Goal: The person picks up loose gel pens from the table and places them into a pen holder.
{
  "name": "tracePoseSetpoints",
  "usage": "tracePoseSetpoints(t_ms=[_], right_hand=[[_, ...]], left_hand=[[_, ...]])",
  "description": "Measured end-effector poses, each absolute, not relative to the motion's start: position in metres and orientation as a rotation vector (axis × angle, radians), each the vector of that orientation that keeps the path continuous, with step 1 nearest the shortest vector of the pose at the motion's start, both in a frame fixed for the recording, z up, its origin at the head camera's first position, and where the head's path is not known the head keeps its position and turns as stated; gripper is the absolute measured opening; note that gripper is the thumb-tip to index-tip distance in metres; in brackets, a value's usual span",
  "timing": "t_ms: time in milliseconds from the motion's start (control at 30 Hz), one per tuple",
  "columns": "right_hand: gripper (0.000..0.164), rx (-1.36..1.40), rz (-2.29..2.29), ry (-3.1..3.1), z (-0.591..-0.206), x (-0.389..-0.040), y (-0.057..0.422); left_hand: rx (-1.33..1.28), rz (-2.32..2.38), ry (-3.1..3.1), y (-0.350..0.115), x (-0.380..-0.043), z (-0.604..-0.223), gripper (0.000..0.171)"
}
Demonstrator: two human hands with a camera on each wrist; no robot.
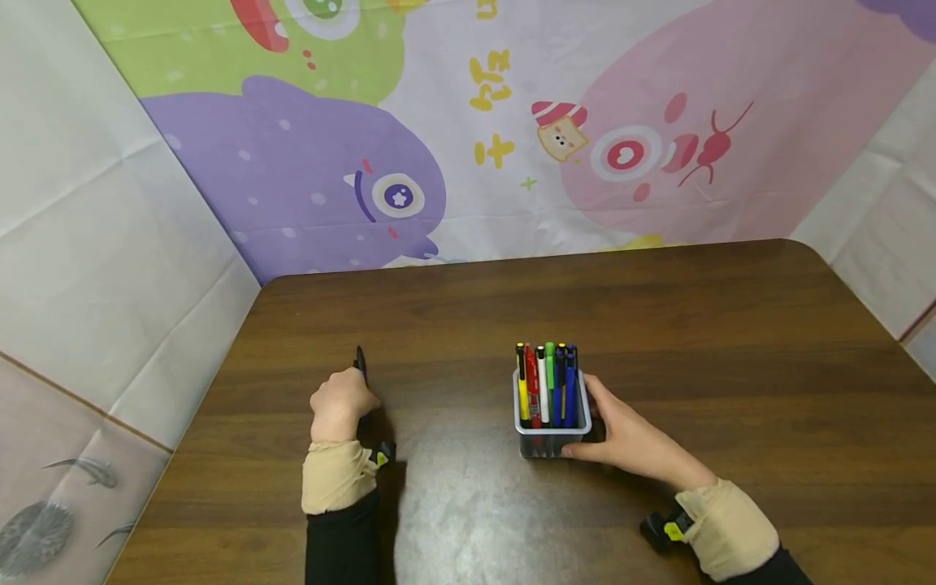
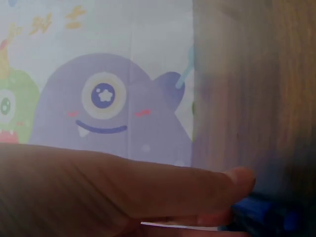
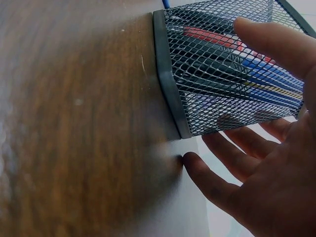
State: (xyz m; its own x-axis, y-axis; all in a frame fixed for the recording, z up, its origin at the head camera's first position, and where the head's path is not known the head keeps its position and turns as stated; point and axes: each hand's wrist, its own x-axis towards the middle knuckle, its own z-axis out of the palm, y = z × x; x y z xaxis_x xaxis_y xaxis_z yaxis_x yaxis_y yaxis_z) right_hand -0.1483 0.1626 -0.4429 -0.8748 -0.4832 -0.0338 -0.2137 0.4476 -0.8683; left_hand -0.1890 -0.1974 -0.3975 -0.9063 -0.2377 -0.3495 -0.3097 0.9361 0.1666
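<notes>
On the left of the wooden table, my left hand (image 1: 341, 400) grips a slim black-and-blue pen (image 1: 361, 357), its dark end showing beyond the knuckles. In the left wrist view the same pen (image 2: 266, 215) is blurred below the thumb tip, and the fingers hide much of it. My right hand (image 1: 621, 435) holds a mesh pen holder (image 1: 544, 443) from its right side, thumb on the near face and fingers along the other side. Yellow, red, white, green and blue pens (image 1: 543, 386) stand upright in it. The right wrist view shows the holder's black base rim (image 3: 170, 84) close to the tabletop.
The brown wooden table (image 1: 453, 325) spreads under both hands, with rounded far corners. Behind it hangs a cloth (image 1: 497, 211) printed with cartoon monsters, and pale panels (image 1: 124, 244) flank it at left and right.
</notes>
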Motion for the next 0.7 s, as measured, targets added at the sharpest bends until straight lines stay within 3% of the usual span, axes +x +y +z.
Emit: tracePoseSetpoints(t_ms=[367,700], right_hand=[[0.091,-0.642,-1.372,2.456,-0.4425,-0.1485,0.1625],[0.092,-0.638,-1.382,2.445,-0.4437,-0.1485,0.1625]], left_hand=[[-0.383,0.271,2.717,-0.194,-0.191,-0.4021,0.041],[-0.351,0.329,2.726,-0.1998,-0.1869,-0.3983,0.021]])
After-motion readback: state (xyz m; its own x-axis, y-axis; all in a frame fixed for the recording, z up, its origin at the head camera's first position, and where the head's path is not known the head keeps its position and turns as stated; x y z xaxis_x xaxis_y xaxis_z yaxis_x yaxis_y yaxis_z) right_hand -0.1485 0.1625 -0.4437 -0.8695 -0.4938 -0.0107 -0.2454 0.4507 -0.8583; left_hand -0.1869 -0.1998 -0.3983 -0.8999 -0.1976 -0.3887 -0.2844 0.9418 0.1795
